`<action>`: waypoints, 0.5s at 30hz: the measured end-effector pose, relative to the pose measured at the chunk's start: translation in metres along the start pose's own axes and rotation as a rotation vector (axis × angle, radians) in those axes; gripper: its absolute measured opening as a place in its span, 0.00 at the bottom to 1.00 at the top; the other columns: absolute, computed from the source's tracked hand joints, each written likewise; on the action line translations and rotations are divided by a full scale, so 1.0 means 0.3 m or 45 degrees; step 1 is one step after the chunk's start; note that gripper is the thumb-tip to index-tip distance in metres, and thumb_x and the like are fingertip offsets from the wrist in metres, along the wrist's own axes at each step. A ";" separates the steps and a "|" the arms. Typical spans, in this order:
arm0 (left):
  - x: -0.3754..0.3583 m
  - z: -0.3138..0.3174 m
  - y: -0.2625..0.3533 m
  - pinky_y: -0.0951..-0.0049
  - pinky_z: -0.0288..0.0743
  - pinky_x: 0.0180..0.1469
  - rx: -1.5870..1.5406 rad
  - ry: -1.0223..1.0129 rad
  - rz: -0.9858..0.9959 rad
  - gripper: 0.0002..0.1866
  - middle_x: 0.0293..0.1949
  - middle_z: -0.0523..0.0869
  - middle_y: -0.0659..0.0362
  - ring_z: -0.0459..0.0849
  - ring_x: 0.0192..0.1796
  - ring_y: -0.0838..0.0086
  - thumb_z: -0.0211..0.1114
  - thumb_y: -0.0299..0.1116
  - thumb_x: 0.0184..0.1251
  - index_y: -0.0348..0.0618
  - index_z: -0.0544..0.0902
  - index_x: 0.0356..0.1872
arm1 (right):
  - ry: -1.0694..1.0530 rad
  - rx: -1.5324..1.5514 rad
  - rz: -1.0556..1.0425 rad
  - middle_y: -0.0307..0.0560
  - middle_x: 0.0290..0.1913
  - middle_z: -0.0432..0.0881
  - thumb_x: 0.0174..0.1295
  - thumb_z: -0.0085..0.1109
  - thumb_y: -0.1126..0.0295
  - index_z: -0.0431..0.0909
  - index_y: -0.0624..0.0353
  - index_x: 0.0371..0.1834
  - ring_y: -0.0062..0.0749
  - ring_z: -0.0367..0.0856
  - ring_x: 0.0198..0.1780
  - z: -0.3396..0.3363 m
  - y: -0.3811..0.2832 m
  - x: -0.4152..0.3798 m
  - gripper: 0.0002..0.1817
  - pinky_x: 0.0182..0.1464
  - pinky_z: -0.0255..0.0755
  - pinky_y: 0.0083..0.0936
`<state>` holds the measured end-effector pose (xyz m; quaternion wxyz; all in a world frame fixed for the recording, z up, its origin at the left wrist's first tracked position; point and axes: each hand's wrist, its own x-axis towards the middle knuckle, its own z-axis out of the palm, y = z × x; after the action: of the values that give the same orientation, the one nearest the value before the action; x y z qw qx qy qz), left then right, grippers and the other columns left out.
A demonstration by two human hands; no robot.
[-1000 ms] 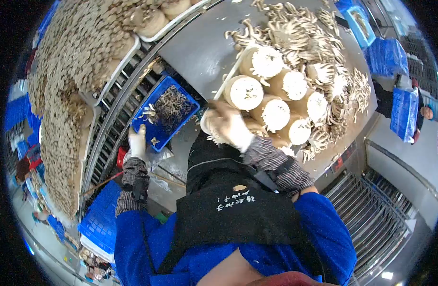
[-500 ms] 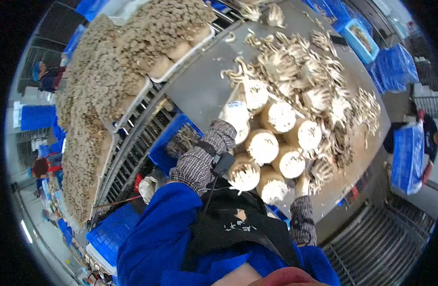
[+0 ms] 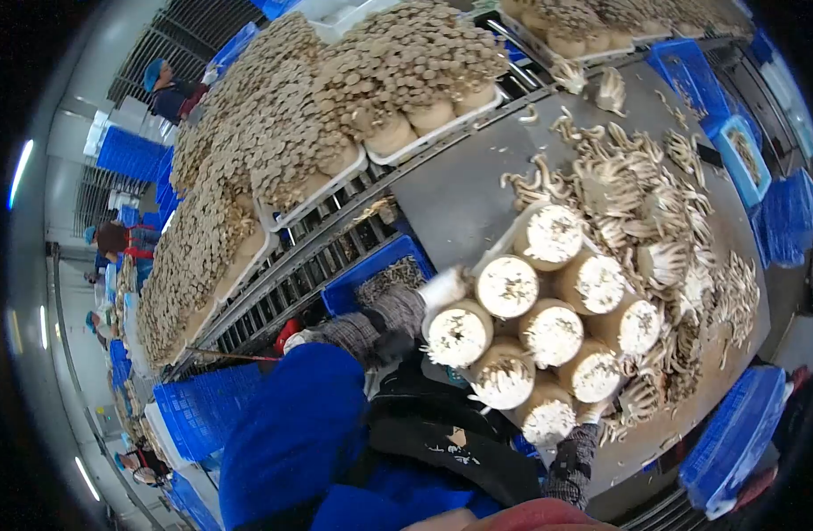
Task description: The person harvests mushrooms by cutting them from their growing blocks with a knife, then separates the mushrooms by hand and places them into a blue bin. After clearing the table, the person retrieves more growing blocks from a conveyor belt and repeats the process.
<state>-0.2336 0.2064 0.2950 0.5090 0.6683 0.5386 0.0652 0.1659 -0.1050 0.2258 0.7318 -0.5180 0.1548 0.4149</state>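
Several round, pale mushroom stumps [image 3: 552,332] stand packed together in a white tray [image 3: 506,241] at the near edge of the metal table [image 3: 451,195]. My left hand [image 3: 443,288], in a white glove with a checked sleeve behind it, grips the tray's left end beside a stump. At the tray's near right corner my right hand [image 3: 592,411], also gloved, is mostly hidden under the stumps. Loose cut mushroom clusters [image 3: 654,221] cover the table beyond the tray.
White trays of uncut mushroom clumps [image 3: 398,80] sit on a roller rack [image 3: 309,265] to the left. A blue crate of trimmings [image 3: 380,276] lies below the rack. More blue crates [image 3: 734,146] stand on the right. Other workers [image 3: 172,88] are far left.
My left hand has come up from the blue crate to the tray's left end. My right hand has gone from a stump's top to the tray's near right corner. The view has swung right.
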 end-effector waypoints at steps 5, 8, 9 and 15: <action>0.019 0.062 -0.122 0.63 0.72 0.42 -0.429 0.176 0.103 0.18 0.28 0.78 0.51 0.71 0.35 0.68 0.59 0.44 0.72 0.35 0.76 0.38 | -0.029 -0.315 -0.250 0.59 0.63 0.75 0.71 0.44 0.49 0.67 0.64 0.69 0.52 0.78 0.59 0.147 -0.076 -0.152 0.33 0.58 0.79 0.46; -0.037 0.067 -0.211 0.72 0.71 0.36 -0.973 0.050 0.032 0.15 0.29 0.79 0.61 0.72 0.34 0.78 0.57 0.40 0.76 0.36 0.77 0.37 | -0.023 -0.525 -0.370 0.61 0.65 0.73 0.70 0.44 0.47 0.66 0.63 0.69 0.52 0.76 0.62 0.254 -0.099 -0.359 0.34 0.58 0.78 0.47; -0.035 0.101 -0.304 0.76 0.70 0.35 -0.918 0.161 0.219 0.14 0.31 0.80 0.63 0.72 0.35 0.81 0.55 0.39 0.77 0.37 0.77 0.38 | -0.034 -0.564 -0.386 0.61 0.65 0.72 0.70 0.44 0.46 0.66 0.62 0.69 0.53 0.76 0.62 0.278 -0.099 -0.433 0.34 0.59 0.78 0.48; -0.370 0.054 -0.703 0.66 0.77 0.58 -2.324 -0.170 0.002 0.23 0.60 0.81 0.53 0.81 0.55 0.66 0.54 0.45 0.76 0.38 0.76 0.60 | -0.204 -1.278 -0.874 0.56 0.67 0.72 0.72 0.45 0.47 0.63 0.61 0.72 0.48 0.73 0.64 0.385 0.163 -0.761 0.34 0.64 0.70 0.46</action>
<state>-0.4069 0.0885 0.1802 0.8698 0.0090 0.2469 0.4271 -0.0338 -0.0990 0.3929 0.4998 -0.7870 -0.2905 0.2155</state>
